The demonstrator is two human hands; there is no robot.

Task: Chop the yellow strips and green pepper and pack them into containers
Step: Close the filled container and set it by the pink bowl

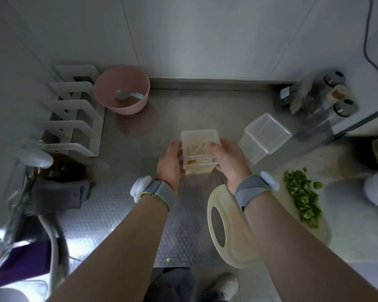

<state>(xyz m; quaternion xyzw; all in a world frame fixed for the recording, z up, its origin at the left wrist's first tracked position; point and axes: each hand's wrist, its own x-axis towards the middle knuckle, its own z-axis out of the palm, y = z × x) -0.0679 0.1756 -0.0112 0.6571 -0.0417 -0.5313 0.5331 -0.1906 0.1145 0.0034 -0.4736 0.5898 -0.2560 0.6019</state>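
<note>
Where the steel desk (122, 205) runs to the wall, a cream cutting board (229, 249) lies at its right with chopped green pepper (302, 199) heaped on its far edge. A pink bowl (121, 92) sits at the back left. At centre, a clear container (200, 149) of yellow strips (198, 147) stands clasped between the left hand (170, 164) and right hand (229, 162), each grip grasping a side. Just right, an empty container (264, 136) lies tilted.

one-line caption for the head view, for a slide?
Both hands grip a container of yellow strips; chopped green pepper waits on the cutting board.
</note>
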